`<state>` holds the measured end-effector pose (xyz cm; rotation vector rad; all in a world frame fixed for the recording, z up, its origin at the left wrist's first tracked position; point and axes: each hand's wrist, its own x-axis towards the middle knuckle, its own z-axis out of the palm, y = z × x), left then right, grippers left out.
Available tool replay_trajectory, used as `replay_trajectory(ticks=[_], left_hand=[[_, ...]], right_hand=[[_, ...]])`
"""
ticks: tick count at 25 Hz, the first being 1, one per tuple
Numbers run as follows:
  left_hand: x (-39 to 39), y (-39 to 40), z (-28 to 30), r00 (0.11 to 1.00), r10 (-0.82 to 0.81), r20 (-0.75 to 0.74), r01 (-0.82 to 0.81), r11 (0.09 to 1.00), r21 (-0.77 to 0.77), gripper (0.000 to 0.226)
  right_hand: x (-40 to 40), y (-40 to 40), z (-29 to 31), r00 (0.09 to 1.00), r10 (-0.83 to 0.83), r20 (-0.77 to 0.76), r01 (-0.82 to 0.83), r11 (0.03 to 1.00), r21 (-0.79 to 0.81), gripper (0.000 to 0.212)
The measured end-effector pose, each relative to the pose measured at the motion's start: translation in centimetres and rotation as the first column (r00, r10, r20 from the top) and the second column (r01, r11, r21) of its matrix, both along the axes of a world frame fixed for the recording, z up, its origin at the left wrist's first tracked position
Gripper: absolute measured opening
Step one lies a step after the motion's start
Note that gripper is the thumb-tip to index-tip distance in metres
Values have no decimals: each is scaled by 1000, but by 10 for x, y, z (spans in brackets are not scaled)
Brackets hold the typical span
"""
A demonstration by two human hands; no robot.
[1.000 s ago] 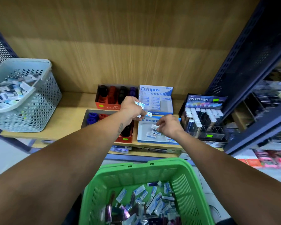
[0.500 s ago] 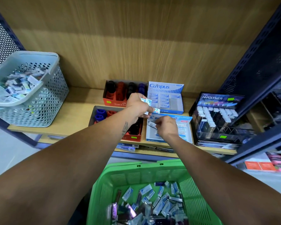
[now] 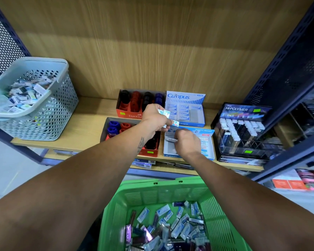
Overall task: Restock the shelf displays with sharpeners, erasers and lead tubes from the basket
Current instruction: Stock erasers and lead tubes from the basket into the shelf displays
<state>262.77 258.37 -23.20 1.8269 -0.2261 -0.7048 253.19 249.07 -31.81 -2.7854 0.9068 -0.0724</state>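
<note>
- Shelf of pale wood-grain board [image 3: 87, 127], with a matching back panel and dark blue perforated metal uprights at either side; it carries all the display boxes.
- Green slatted plastic basket [image 3: 152, 194], nearest the camera and below the shelf edge, holding a loose heap of blue-and-white wrapped erasers [image 3: 181, 227] and some dark and purple packets at its left.
- Grey perforated plastic basket [image 3: 62, 109], at the left end of the shelf, filled with small mixed packets.
- Black "HI-POLYMER" display case [image 3: 243, 131], at the right end of the shelf, with rows of white-capped lead tubes.
- Red cardboard sharpener tray, rear [image 3: 127, 110], holding black, red and blue sharpeners.
- Grey-and-red sharpener tray, front [image 3: 116, 127], partly hidden by the left forearm.
- Blue-and-white "Campus" eraser box [image 3: 186, 109], standing behind the flat front box.
- Blue-and-white flat plastic-eraser box [image 3: 206, 142], at the shelf front, just beside the front sharpener tray.
- Left hand [image 3: 155, 119], above the front boxes; grip closed round several small blue-and-white erasers [image 3: 166, 113].
- Right hand [image 3: 187, 142], over the flat box, fingers curled down; grip pinching a single wrapped eraser [image 3: 171, 140] that lies low inside the box.
</note>
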Motion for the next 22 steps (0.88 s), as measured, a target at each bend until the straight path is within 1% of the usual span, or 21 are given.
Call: replay_trajectory(ticks=[2, 5, 8, 10, 13, 17, 19, 22], left_hand=[[1, 1, 0, 1000, 27, 16, -27, 1000, 6, 43], [2, 3, -2, 999, 45, 23, -46, 997, 56, 46], [-2, 7, -1, 997, 37, 65, -45, 992, 122, 48], [-4, 8, -3, 996, 25, 87, -37, 989, 142, 48], [-5, 9, -3, 992, -3, 123, -18, 986, 168, 44], [-3, 13, -1, 991, 0, 137, -25, 982, 186, 42], [-3, 14, -1, 989, -13, 145, -16, 980, 199, 42], [-7, 13, -1, 982, -85, 167, 43, 970, 241, 42]], right_hand=[[0, 1, -1, 998, 60, -1, -60, 995, -85, 16], [0, 0, -1, 995, 94, -33, -97, 988, -121, 15], [-1, -5, 1, 988, 126, -94, -136, 985, -109, 18], [-5, -5, 0, 984, 147, -101, -155, 986, -69, 18], [-3, -8, -5, 995, 92, -39, -91, 996, 20, 14], [8, -8, -12, 999, 29, 25, -29, 999, 32, 12], [6, -8, -14, 999, 44, 30, -45, 998, 33, 17], [-10, -21, -6, 994, 56, 94, -62, 996, 64, 32]])
